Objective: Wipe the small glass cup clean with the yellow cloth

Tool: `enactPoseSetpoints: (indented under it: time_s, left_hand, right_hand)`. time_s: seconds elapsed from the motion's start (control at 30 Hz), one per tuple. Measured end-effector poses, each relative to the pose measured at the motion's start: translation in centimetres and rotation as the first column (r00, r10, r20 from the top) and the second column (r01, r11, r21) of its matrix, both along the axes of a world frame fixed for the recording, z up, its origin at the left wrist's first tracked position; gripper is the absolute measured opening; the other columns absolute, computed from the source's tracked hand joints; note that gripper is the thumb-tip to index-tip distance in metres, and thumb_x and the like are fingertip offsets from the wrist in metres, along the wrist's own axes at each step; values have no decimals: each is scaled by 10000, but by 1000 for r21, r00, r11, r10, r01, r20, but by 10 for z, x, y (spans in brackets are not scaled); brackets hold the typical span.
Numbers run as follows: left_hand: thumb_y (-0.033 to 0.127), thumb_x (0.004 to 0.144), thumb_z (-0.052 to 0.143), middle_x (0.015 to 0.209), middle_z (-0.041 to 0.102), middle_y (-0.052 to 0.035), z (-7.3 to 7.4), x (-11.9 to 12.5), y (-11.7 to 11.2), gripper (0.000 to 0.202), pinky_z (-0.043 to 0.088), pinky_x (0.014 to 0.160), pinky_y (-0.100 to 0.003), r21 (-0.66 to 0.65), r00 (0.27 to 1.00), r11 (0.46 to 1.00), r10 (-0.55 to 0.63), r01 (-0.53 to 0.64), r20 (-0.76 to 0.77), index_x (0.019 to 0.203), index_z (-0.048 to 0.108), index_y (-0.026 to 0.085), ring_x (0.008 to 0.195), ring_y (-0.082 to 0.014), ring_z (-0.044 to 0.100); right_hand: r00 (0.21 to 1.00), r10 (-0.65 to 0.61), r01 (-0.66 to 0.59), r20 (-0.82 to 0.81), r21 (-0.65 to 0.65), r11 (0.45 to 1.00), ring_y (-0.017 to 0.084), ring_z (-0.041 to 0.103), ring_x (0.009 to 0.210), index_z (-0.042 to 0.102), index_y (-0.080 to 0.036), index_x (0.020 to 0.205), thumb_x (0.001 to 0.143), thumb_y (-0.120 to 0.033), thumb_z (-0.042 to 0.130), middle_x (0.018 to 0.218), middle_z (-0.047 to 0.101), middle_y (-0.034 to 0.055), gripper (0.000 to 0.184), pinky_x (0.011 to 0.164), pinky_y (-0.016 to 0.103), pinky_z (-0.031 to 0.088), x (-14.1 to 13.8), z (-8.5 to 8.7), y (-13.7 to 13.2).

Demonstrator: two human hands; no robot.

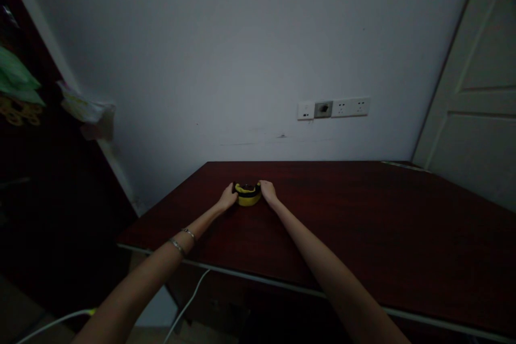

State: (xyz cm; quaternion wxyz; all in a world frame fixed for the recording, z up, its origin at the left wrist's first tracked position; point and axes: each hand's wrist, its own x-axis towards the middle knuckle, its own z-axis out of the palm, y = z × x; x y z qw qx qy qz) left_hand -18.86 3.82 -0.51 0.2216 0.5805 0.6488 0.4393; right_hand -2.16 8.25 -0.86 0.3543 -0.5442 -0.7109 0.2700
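Observation:
A small yellow-and-black item (249, 200), soft-looking and curved like a band or an open pouch, is held low over the dark red table (342, 226) or resting on it; which of the two I cannot tell. My left hand (228, 196) grips its left end. On the opposite side, my right hand (267, 191) is closed round its right end. Both arms reach forward across the near edge, and two bracelets (182, 241) circle my left forearm. The fingertips are partly hidden, and dim light blurs the item's exact kind.
Behind the table rises a pale wall with a row of sockets and switches (334, 108). A white panelled door (475, 91) stands at the right. At the left, a green cloth (18, 78) hangs near dark furniture. One white cable (187, 303) runs below the front edge.

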Motion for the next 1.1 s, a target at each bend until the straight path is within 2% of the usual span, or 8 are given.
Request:
enactPoseSetpoints:
  time_s: [0.1, 0.27, 0.5, 0.73, 0.9, 1.1]
  left_hand:
    - [223, 756, 401, 1015, 653, -106, -6, 7, 3, 307, 467, 779, -273, 31, 989, 999, 29, -34, 146, 968, 586, 103, 929, -193, 605]
    - [393, 789, 310, 881, 679, -117, -13, 13, 10, 450, 471, 722, -297, 32, 931, 988, 133, -153, 339, 871, 622, 79, 832, -218, 622]
    - [500, 771, 302, 940, 666, -123, -20, 29, 18, 551, 467, 725, -307, -8, 808, 964, 227, -265, 544, 969, 608, 87, 823, -210, 624]
    - [546, 722, 363, 806, 669, -92, -15, 42, 16, 569, 463, 661, -291, -5, 717, 957, 222, -291, 661, 949, 614, 89, 692, -191, 616]
    - [570, 701, 380, 701, 655, -63, -12, 64, 20, 552, 459, 651, -307, 1, 697, 968, 182, -253, 694, 876, 626, 109, 633, -190, 606]
    - [556, 719, 393, 768, 671, -87, -7, 122, 30, 538, 460, 681, -310, 11, 723, 989, 101, -149, 683, 882, 630, 101, 702, -206, 619]
  right_hand:
    - [997, -8, 5, -71, -46, 999, 182, 591, 969, 589, -140, 1097, 876, -279, 186, 1072, 644, 94, 480, 779, 229, 438, -9, 1, 0]
    - [982, -10, -7, -189, -93, 996, 174, 563, 1037, 539, -124, 1152, 901, -374, 120, 1157, 598, 115, 549, 837, 234, 413, -22, -4, -2]
    - [943, -45, 0, -330, -135, 991, 188, 586, 1004, 563, -122, 1125, 910, -384, 98, 1093, 629, 121, 576, 832, 258, 423, -37, -9, -6]
    - [878, -142, 93, -457, -127, 987, 217, 592, 964, 629, -141, 987, 883, -449, 198, 1021, 659, 106, 540, 813, 267, 416, -43, -11, -9]
    - [819, -187, 153, -543, -108, 982, 219, 601, 916, 653, -165, 887, 851, -445, 290, 954, 678, 84, 460, 799, 270, 415, -21, -6, -7]
    - [748, -265, 237, -608, -128, 963, 217, 607, 886, 643, -164, 867, 824, -445, 314, 952, 672, 82, 435, 781, 278, 421, 40, -6, -3]
